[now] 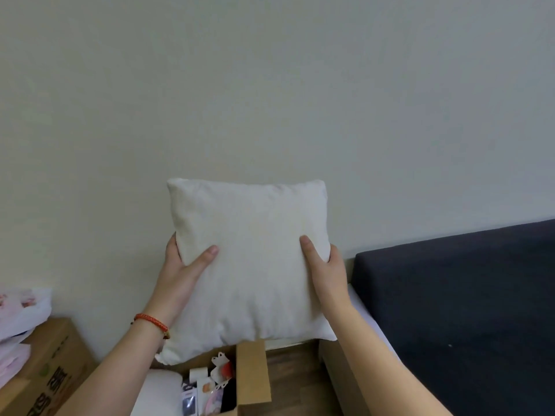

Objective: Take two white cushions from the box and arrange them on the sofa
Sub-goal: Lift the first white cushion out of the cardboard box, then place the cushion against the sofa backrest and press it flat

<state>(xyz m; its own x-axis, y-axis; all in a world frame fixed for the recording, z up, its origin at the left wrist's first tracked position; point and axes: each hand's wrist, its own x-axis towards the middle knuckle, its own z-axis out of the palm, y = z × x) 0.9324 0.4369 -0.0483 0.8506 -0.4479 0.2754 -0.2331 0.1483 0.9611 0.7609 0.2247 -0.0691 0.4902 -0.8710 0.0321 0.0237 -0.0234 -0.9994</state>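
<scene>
A square white cushion (250, 265) is held upright in the air in front of the pale wall, above the open cardboard box (253, 376). My left hand (183, 265) grips its left edge, thumb on the front; a red braided bracelet is on that wrist. My right hand (324, 262) grips its right edge the same way. Inside the box, at lower left, part of a second white cushion (159, 388) shows under my left forearm. The dark blue sofa (468, 310) fills the right side, its seat lower than the held cushion.
Small packaged items (207, 388) lie in the box beside the second cushion. Another cardboard box (48, 367) with printed letters stands at the lower left, with pink and white fabric (18, 319) piled on it. Wooden floor (294, 379) shows between box and sofa.
</scene>
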